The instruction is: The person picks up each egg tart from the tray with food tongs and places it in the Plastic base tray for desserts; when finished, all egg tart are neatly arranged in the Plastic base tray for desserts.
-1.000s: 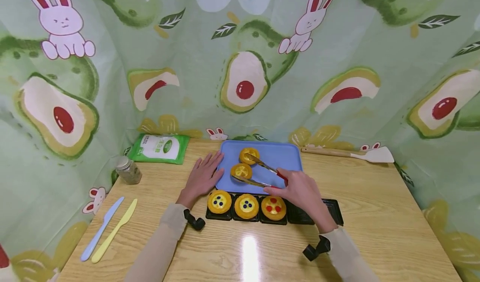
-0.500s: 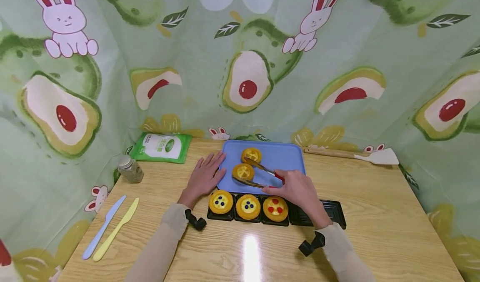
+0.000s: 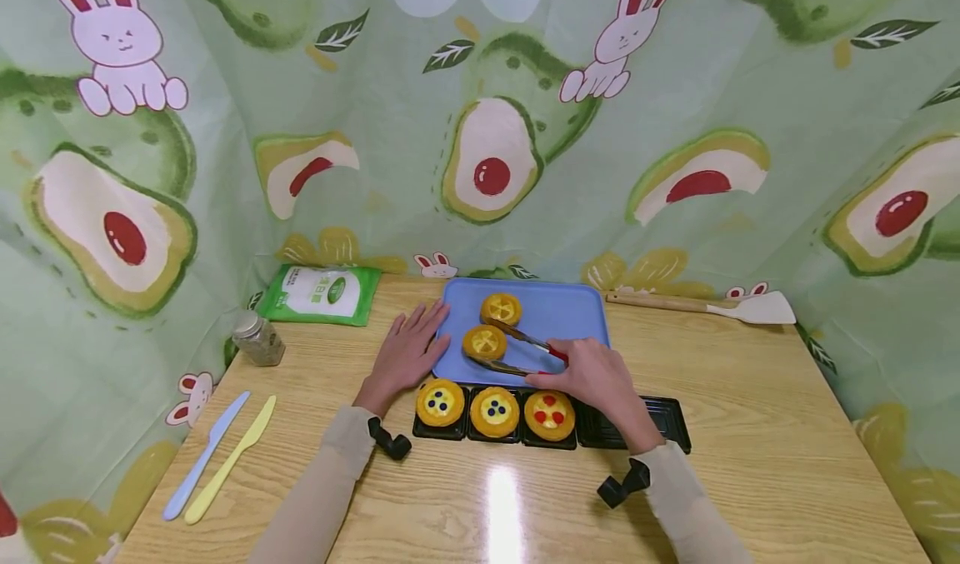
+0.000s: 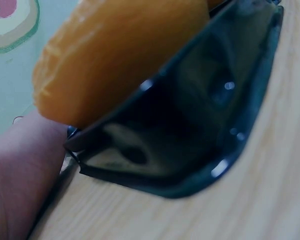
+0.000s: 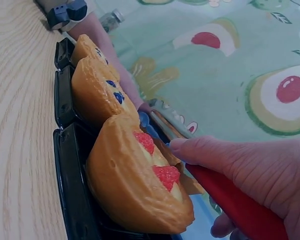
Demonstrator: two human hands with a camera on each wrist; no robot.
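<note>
My right hand (image 3: 596, 374) grips red-handled tongs (image 5: 235, 202), thumb along the handle in the right wrist view. In the head view, the tongs' two arms reach left over a blue tray (image 3: 562, 307). Their tips stand on either side of the nearer tart (image 3: 484, 343), right at its edge. A second tart (image 3: 501, 308) sits just behind it; both have a pale pattern on top. My left hand (image 3: 408, 351) lies flat with spread fingers at the tray's left edge. In the left wrist view, a tart's side (image 4: 120, 55) fills the upper part, above black plastic.
In front of the tray, black plastic cups hold two blueberry-topped tarts (image 3: 440, 403) and a red-berry tart (image 3: 550, 415). More black cups (image 3: 666, 422) extend right. Left are two plastic knives (image 3: 232, 456), a jar (image 3: 258, 339) and a green packet (image 3: 321, 296). A spatula (image 3: 697, 304) lies back right.
The tongs' far tip has moved off the farther tart toward the nearer one, so the tongs are narrower around it. My left hand stays in place.
</note>
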